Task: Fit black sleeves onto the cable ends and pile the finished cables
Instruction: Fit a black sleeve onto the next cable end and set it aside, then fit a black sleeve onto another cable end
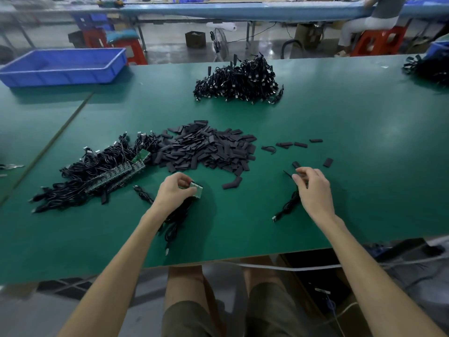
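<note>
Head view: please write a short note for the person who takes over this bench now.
Hands: left grip holds green boards with their cables; right grip pinches one cable.
Places: sleeve pile centre, unsleeved cables left, finished pile far.
Done: many cables piled.
Left: many boards to sleeve, including those in hand.

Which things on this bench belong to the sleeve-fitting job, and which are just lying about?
Job: left hand, gripping a cable's green board; right hand, pinching a cable; loose sleeves; unfinished cables; finished pile.
Lying about: blue tray; red stool; floor fan.
</note>
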